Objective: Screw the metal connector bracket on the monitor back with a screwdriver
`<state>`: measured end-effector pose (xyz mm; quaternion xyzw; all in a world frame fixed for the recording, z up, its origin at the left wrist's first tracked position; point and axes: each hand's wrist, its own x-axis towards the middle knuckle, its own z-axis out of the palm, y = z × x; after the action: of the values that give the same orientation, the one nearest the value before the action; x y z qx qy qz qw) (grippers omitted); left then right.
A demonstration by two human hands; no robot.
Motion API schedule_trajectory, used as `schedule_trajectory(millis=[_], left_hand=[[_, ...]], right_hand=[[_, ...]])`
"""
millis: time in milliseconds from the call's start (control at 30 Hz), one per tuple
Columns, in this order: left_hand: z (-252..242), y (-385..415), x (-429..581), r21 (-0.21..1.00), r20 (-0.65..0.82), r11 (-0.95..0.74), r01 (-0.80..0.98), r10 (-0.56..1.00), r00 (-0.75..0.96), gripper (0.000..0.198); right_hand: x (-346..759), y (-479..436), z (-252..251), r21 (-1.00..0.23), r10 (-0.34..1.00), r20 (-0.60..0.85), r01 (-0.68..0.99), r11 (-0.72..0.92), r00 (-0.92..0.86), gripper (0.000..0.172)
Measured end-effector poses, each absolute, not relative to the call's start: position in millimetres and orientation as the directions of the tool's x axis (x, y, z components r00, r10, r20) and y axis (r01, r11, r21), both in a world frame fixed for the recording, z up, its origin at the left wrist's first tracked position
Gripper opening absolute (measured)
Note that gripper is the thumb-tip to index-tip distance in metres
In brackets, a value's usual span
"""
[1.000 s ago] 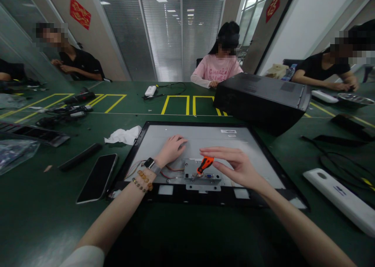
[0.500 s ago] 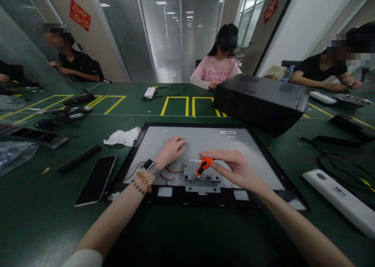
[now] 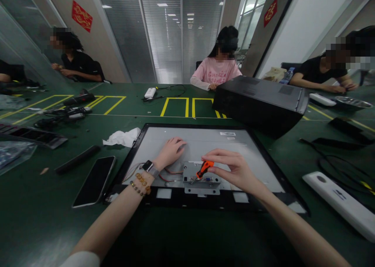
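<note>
A flat display panel [image 3: 202, 142] in a black frame lies with its grey metal back up on the table. Near its front edge sits a metal bracket box [image 3: 187, 178] with a blue video port [image 3: 208, 179]. My right hand [image 3: 231, 166] pinches the handle of an orange and black screwdriver [image 3: 207, 166], tilted with its tip down at the row of ports. Flat on the grey back, fingers stretched, rests my left hand [image 3: 171, 152], wearing a watch and bead bracelets. Thin coloured wires [image 3: 170, 173] run from the box past the left wrist.
Left of the panel lie a phone [image 3: 94, 181], a dark bar [image 3: 77, 159] and a crumpled tissue [image 3: 122, 137]. Behind it on the right stands a large black casing [image 3: 258, 103]. A white device [image 3: 336, 200] and black cables are at the right. Several people sit around the table.
The fingers of my right hand have curled in closer around the screwdriver handle, and the hand has tilted slightly. My left hand stays in place.
</note>
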<state>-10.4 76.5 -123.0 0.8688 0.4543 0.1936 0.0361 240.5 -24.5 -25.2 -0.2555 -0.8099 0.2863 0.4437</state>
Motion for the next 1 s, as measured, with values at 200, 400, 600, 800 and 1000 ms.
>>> schedule_trajectory(millis=[200,400,600,800,1000], left_hand=[[-124.1,77.3,-10.6,0.240,0.302,-0.585,0.775,0.803,0.513,0.028],[-122.0,75.9,-10.1,0.237,0.303,-0.584,0.777,0.804,0.512,0.028],[-122.4,75.9,-10.3,0.237,0.304,-0.581,0.779,0.805,0.509,0.029],[-121.8,75.3,-10.1,0.236,0.304,-0.581,0.779,0.806,0.509,0.028],[-120.9,74.9,-10.2,0.234,0.304,-0.585,0.777,0.803,0.513,0.027]], right_hand=[[240.3,-25.9,-22.6,-0.737,0.686,0.504,0.153,0.658,-0.525,0.040],[239.1,-22.9,-25.9,-0.703,0.681,0.568,0.158,0.693,-0.462,0.031],[236.2,-21.6,-29.8,-0.618,0.630,0.648,0.187,0.764,-0.429,0.020],[235.3,-24.7,-28.0,-0.643,0.659,0.620,0.206,0.738,-0.425,0.028],[235.5,-24.2,-26.4,-0.683,0.680,0.569,0.196,0.704,-0.463,0.029]])
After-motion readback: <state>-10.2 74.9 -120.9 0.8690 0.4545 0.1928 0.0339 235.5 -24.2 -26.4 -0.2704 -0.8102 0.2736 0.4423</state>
